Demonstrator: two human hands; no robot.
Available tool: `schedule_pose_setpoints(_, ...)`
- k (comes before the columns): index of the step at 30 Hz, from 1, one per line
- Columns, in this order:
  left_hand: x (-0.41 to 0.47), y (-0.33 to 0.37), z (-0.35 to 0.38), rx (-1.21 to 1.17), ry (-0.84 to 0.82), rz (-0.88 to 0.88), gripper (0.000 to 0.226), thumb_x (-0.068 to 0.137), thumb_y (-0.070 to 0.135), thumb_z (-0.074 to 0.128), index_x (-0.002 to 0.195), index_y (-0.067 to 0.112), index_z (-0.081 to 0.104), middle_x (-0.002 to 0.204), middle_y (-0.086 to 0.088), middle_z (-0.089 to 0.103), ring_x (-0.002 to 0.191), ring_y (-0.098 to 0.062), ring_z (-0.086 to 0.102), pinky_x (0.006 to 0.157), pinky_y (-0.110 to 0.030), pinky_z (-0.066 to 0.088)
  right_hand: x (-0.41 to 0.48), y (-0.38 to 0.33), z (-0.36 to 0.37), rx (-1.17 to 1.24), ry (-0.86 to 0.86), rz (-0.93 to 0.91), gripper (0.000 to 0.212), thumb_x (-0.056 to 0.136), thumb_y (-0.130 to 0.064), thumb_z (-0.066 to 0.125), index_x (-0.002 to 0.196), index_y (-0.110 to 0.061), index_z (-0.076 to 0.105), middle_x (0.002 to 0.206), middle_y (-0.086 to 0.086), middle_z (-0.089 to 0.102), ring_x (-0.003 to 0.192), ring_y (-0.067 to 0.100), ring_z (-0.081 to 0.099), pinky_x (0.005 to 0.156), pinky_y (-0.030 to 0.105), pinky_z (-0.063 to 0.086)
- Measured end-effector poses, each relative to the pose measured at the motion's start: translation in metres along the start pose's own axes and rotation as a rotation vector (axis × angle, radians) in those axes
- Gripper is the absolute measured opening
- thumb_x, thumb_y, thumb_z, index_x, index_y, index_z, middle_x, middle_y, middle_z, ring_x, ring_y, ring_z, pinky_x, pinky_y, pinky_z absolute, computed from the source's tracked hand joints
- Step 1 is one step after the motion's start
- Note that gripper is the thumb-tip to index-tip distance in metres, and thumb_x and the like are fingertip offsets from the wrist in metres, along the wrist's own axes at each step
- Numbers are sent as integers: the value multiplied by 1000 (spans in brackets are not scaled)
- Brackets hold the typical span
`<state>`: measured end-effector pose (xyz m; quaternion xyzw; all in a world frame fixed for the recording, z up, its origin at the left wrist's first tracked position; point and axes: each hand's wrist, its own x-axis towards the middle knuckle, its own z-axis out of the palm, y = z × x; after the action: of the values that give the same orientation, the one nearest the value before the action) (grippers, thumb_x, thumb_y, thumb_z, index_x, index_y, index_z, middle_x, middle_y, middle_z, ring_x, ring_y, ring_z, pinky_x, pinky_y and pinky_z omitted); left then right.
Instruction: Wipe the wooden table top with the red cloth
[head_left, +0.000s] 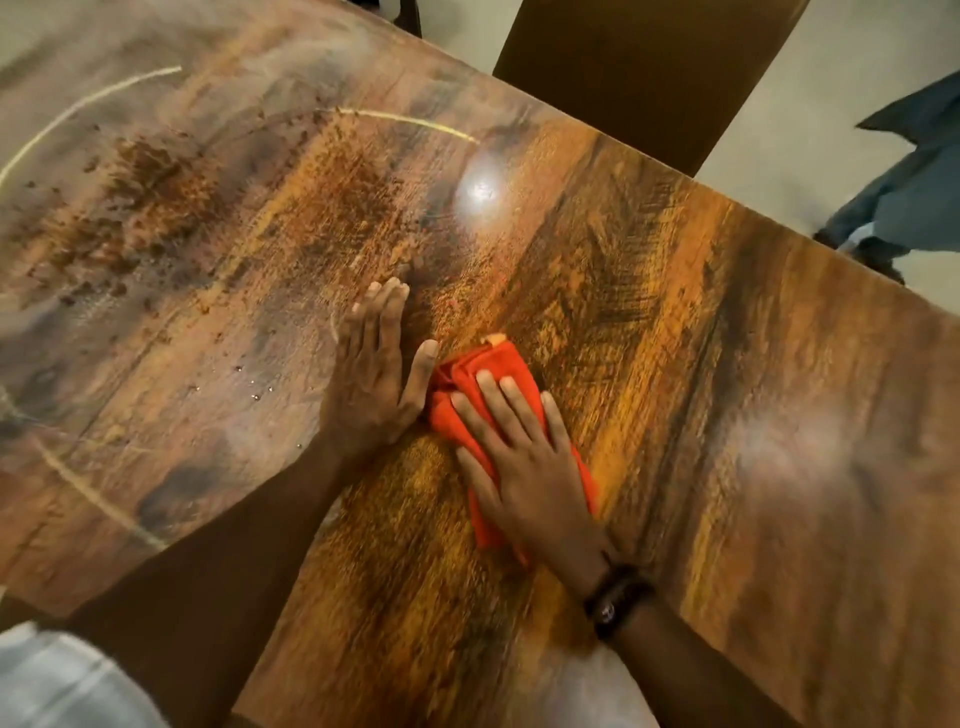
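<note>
The red cloth (467, 376) lies bunched on the wooden table top (727, 364) near the middle of the view. My right hand (524, 467) presses flat on the cloth, fingers spread, covering most of it. My left hand (371, 379) rests flat on the bare wood just left of the cloth, fingers together, thumb touching the cloth's edge. Brown crumbs and smears (156, 182) cover the table's left part, with small droplets (249, 384) near my left hand.
A dark wooden chair back (649, 67) stands at the table's far edge. Another person's leg in blue trousers (904, 192) is on the pale floor at the right. A bright lamp reflection (480, 189) shines on the table.
</note>
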<state>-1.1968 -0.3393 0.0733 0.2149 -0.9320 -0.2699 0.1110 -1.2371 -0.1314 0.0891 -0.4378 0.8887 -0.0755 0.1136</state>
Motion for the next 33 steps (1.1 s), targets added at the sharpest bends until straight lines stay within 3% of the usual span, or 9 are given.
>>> schedule_pose_setpoints(5, 3, 1, -1, 18, -35, -3, 68, 102, 54, 21, 156, 14, 17, 165, -6, 17, 154, -14, 2, 126, -47, 6, -24, 18, -2, -58, -31, 25, 60, 102, -55, 31, 158, -38, 16, 168, -5, 7, 155, 15, 2, 122, 56, 12)
schedule_pose_setpoints(13, 5, 1, 1, 36, -46, -9, 66, 102, 51, 28, 154, 11, 25, 163, -8, 22, 154, -19, 8, 126, -42, 4, 123, 22, -12, -45, 136, 189, 60, 101, -55, 29, 157, -34, 24, 167, 1, 17, 154, 21, 10, 124, 53, 4)
schedule_pose_setpoints(18, 6, -1, 2, 37, -18, -3, 65, 102, 50, 30, 154, 12, 24, 162, -8, 23, 154, -21, 8, 124, -33, -6, 199, 25, -20, -19, 135, 215, 60, 101, -55, 26, 157, -34, 23, 167, 1, 12, 155, 22, 8, 122, 52, -2)
schedule_pose_setpoints(20, 5, -2, 2, 27, -9, 6, 64, 102, 48, 32, 153, 11, 26, 161, -10, 26, 153, -23, 12, 126, -41, 3, 206, 23, -21, -15, 132, 244, 60, 101, -55, 26, 157, -34, 21, 168, 0, 9, 155, 22, 6, 122, 52, -3)
schedule_pose_setpoints(23, 0, 0, -3, -10, -6, 25, 62, 102, 47, 36, 150, 9, 31, 157, -12, 32, 150, -26, 20, 122, -49, 17, 195, 14, -23, -3, 103, 258, 61, 103, -55, 25, 159, -33, 15, 168, 0, 3, 155, 21, 1, 123, 51, -5)
schedule_pose_setpoints(28, -45, -11, -36, 169, -81, 167, 66, 97, 57, 37, 145, 12, 43, 149, -9, 45, 140, -26, 38, 119, -44, 20, 132, -20, -6, -32, 107, 229, 63, 102, -56, 26, 159, -31, 15, 168, 3, 6, 155, 24, 5, 122, 51, -2)
schedule_pose_setpoints(33, -129, -66, -93, 182, -76, 4, 69, 97, 61, 27, 142, 11, 42, 144, -11, 44, 131, -31, 39, 110, -43, 21, 55, -67, 21, -51, 167, 202, 64, 101, -58, 22, 158, -29, 21, 166, 5, 16, 154, 24, 12, 123, 53, 7)
